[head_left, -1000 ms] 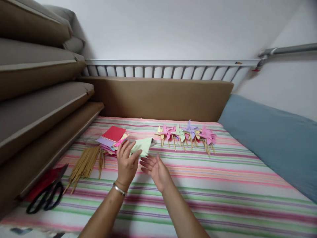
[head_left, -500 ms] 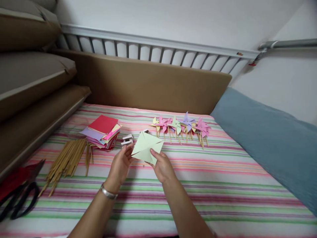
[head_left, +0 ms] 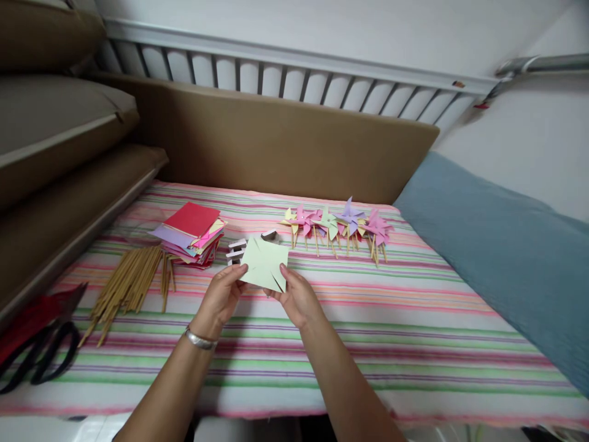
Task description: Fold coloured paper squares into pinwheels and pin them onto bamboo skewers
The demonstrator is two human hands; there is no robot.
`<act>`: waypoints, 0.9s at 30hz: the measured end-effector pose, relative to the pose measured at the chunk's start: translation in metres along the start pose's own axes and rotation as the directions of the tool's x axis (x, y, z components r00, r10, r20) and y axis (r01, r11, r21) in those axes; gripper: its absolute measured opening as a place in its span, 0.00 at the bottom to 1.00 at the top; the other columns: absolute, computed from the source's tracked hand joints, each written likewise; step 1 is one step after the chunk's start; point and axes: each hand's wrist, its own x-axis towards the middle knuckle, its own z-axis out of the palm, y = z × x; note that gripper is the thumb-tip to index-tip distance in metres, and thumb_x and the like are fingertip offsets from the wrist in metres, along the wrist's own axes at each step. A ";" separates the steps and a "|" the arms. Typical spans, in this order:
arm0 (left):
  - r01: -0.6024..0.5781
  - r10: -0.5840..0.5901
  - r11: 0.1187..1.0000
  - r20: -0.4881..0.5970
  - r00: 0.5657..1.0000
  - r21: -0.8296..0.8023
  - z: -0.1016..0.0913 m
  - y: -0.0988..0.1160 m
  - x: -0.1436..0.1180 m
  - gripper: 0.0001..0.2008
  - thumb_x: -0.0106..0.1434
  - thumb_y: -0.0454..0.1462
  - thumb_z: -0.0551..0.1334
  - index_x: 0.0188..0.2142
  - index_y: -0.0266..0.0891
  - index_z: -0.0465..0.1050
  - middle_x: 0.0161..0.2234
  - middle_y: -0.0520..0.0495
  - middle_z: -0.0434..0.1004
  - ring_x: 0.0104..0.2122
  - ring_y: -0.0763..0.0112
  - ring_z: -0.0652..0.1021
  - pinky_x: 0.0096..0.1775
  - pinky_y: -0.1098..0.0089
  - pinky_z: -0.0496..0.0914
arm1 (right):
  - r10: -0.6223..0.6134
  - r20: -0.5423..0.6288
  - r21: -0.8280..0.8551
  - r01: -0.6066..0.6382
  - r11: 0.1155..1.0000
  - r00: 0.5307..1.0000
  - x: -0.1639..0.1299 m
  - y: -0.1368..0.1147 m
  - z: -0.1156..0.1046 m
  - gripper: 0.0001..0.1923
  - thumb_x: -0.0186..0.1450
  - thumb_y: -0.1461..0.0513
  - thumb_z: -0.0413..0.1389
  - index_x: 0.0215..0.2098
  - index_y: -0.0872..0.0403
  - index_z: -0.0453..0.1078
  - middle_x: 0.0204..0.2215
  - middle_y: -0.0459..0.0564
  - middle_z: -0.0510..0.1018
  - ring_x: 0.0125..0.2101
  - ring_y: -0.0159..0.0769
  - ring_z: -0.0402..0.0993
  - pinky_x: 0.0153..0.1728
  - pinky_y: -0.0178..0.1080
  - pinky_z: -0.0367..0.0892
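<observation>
A pale green paper square [head_left: 264, 263], slit inward from its corners, is held up between my two hands above the striped cloth. My left hand [head_left: 221, 296] pinches its left edge, thumb on top. At the right edge my right hand [head_left: 295, 296] grips it the same way, with fingers underneath. Just behind the paper are small white open boxes [head_left: 236, 252], partly hidden by it. Beyond, to the right, lies a group of finished paper pinwheels [head_left: 329, 224] on sticks, in pink, yellow, green and purple.
Left of my hands sit a stack of coloured paper squares [head_left: 192, 221] and a pile of thin wooden sticks [head_left: 131, 279]. Black-handled scissors [head_left: 57, 353] lie at the far left by something red. Brown cushions [head_left: 64, 123] rise at the left, a blue-grey panel [head_left: 497, 245] at the right.
The green paper has turned and moved slightly left. My left hand, earlier loosely at its corner, now pinches its edge. The camera view has shifted a little.
</observation>
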 end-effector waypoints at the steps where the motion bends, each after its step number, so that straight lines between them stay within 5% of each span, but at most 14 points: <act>1: 0.000 0.000 1.000 -0.007 1.000 -0.010 -0.001 0.000 0.001 0.05 0.48 0.33 0.69 0.27 0.34 0.76 0.29 0.47 0.80 0.30 0.70 0.78 0.33 0.71 0.73 | -0.005 0.004 0.003 0.005 1.000 1.000 0.001 0.000 -0.001 0.11 0.54 0.58 0.62 0.33 0.55 0.74 0.31 0.48 0.80 0.31 0.35 0.74 0.27 0.37 0.69; 11: 0.074 -0.071 0.990 0.024 0.997 -0.121 -0.001 0.000 0.003 0.08 0.57 0.38 0.62 0.33 0.35 0.75 0.34 0.46 0.80 0.32 0.67 0.79 0.35 0.66 0.75 | -0.042 0.019 -0.025 0.042 0.999 0.999 0.000 -0.002 -0.005 0.09 0.52 0.60 0.63 0.31 0.53 0.73 0.35 0.46 0.80 0.35 0.36 0.74 0.33 0.39 0.70; 17: 0.172 -0.173 0.981 -0.006 0.985 -0.092 -0.004 0.003 0.001 0.17 0.61 0.44 0.56 0.26 0.33 0.73 0.22 0.43 0.77 0.23 0.68 0.78 0.31 0.66 0.74 | -0.180 0.065 -0.004 0.180 0.984 0.982 0.002 -0.009 -0.005 0.09 0.53 0.61 0.62 0.34 0.51 0.74 0.37 0.46 0.79 0.43 0.37 0.72 0.47 0.43 0.65; 19: 0.277 -0.276 0.960 0.036 0.961 -0.046 -0.004 0.002 -0.001 0.20 0.61 0.47 0.55 0.25 0.32 0.73 0.20 0.43 0.76 0.19 0.69 0.76 0.28 0.66 0.73 | -0.244 0.098 -0.045 0.249 0.967 0.965 0.002 -0.011 -0.006 0.09 0.52 0.61 0.63 0.32 0.50 0.74 0.36 0.45 0.80 0.43 0.38 0.72 0.50 0.44 0.62; 22: 0.457 -0.446 0.890 0.244 0.861 0.012 -0.003 0.001 -0.005 0.27 0.59 0.53 0.53 0.30 0.29 0.75 0.24 0.36 0.78 0.20 0.64 0.77 0.25 0.66 0.72 | -0.288 0.203 -0.143 0.319 0.937 0.936 -0.001 -0.017 -0.009 0.03 0.51 0.61 0.62 0.25 0.50 0.73 0.43 0.46 0.78 0.49 0.41 0.68 0.51 0.45 0.60; 27: 0.538 -0.473 0.841 0.404 0.783 -0.056 0.001 0.002 -0.010 0.35 0.56 0.59 0.52 0.44 0.28 0.72 0.35 0.32 0.79 0.33 0.56 0.79 0.34 0.64 0.71 | -0.140 0.395 -0.209 0.237 0.949 0.908 -0.008 -0.027 -0.013 0.08 0.53 0.61 0.59 0.17 0.53 0.70 0.58 0.43 0.64 0.41 0.41 0.72 0.35 0.40 0.67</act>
